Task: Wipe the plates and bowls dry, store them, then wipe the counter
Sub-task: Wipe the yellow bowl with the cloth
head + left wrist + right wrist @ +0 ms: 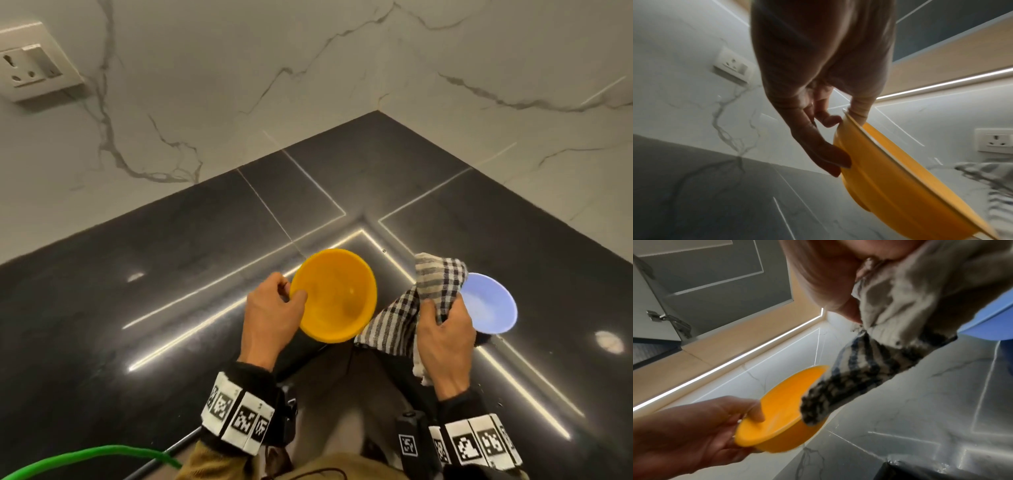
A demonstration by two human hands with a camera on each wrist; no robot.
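My left hand (pixel 274 308) pinches the rim of a yellow bowl (pixel 334 295), thumb inside and fingers under, and holds it tilted above the dark counter (pixel 154 274). The left wrist view shows the same yellow bowl (pixel 890 178) from below, held by my left hand (pixel 828 129). My right hand (pixel 445 342) grips a bunched black-and-white checked cloth (pixel 428 291), which hangs beside the bowl. A pale blue bowl (pixel 493 305) sits on the counter just past the cloth. In the right wrist view the cloth (pixel 869 369) hangs over part of the yellow bowl (pixel 781 410).
Marble walls (pixel 308 68) meet in a corner behind the counter. A wall socket (pixel 30 65) is at the upper left. A green hose (pixel 85 459) crosses the lower left. An open cabinet door with a hinge (pixel 670 319) is overhead.
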